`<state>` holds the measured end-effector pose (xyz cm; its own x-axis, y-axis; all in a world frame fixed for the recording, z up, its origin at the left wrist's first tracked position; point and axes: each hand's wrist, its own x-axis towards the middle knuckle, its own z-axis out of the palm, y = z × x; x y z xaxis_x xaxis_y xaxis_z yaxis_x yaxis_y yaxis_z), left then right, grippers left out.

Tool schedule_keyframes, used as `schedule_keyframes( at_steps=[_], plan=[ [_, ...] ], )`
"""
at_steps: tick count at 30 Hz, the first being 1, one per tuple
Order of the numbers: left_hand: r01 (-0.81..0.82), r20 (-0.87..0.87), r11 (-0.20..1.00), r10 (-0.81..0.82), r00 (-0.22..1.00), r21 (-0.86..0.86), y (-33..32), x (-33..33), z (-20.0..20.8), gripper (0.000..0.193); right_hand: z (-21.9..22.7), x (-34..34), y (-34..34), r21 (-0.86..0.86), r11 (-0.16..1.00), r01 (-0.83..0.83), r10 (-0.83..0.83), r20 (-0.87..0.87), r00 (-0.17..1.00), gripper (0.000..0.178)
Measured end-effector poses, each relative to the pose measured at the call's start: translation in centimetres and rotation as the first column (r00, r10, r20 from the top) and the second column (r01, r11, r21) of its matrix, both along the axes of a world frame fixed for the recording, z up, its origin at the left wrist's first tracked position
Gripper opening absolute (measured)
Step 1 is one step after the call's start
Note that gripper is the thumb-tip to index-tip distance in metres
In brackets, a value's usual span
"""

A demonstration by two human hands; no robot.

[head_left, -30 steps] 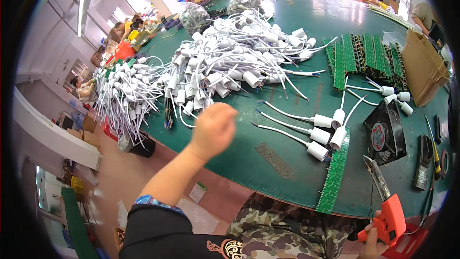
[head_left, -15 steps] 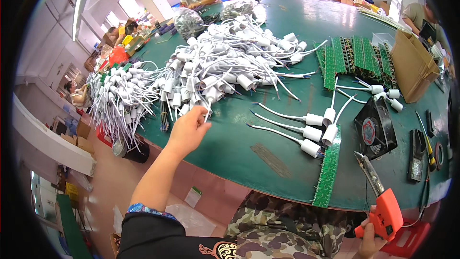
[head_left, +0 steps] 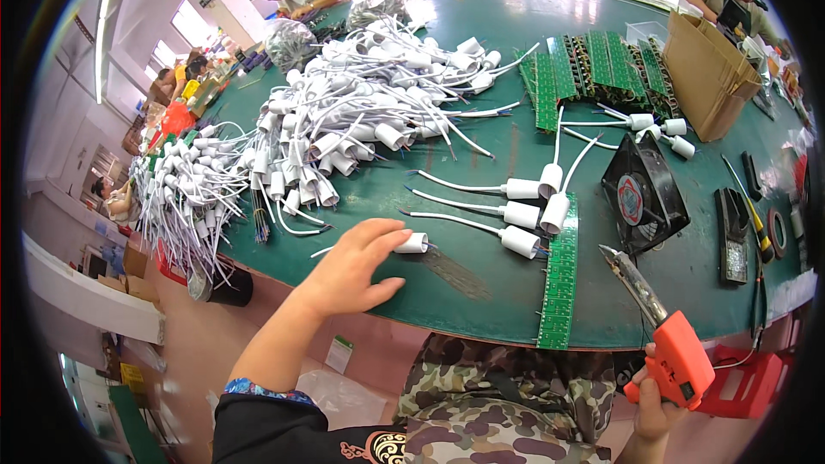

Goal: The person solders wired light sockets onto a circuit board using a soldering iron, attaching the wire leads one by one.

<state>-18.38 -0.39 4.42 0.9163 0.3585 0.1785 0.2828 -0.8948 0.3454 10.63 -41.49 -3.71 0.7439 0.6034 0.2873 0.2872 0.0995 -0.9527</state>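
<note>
My left hand (head_left: 354,268) is over the table, its thumb spread away from its outstretched fingers. At its fingertips lies a white lamp holder (head_left: 413,243); its cable passes under the hand and shows again on the other side. My right hand (head_left: 657,412), at the lower right, grips a soldering gun (head_left: 679,361) with a red body, its metal tip pointing up and left. Between the hands a green circuit board strip (head_left: 559,296) lies at the table edge. Several white lamp holders (head_left: 520,242) with cables rest beside and on its upper end.
A large heap of white lamp holders (head_left: 344,112) covers the left of the green table (head_left: 464,155). A black fan (head_left: 644,193) stands right of the strip. Behind are stacked circuit boards (head_left: 593,77) and a cardboard box (head_left: 709,73). Other people sit around the table.
My left hand has moved from the heap toward the near table edge, and a lamp holder now lies by its fingers. The view has shifted slightly. My right hand still holds the soldering gun.
</note>
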Motion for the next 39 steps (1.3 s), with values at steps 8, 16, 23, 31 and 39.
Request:
schedule_keyframes(
  at_steps=[8,16,23,31,39],
  plan=[
    [0.024,0.155,0.993,-0.041,0.987,0.111,0.2,3.2,-3.8,0.04,0.7,-0.5,-0.3,-0.011,1.0,-0.012,0.012,-0.006,1.0,0.05],
    [0.147,0.353,0.989,-0.134,0.926,-0.012,-3.0,8.4,-3.4,0.025,1.2,-1.5,0.5,0.015,0.996,-0.091,0.091,-0.05,0.995,0.048],
    [0.2,0.369,0.975,-0.149,0.917,-0.102,-4.6,11.3,-3.6,0.02,3.5,-1.7,1.8,-0.122,0.989,-0.079,0.095,0.128,0.987,0.03],
    [0.25,0.389,0.962,-0.19,0.901,-0.109,-5.7,13.1,-3.4,0.02,3.8,-2.0,2.4,-0.173,0.983,0.068,-0.054,0.087,0.995,0.014],
    [0.214,0.42,0.964,-0.261,0.869,0.157,-6.5,14.5,-3.5,0.019,3.7,-1.8,2.7,-0.174,0.985,0.014,-0.006,0.043,0.999,0.016]
  ],
)
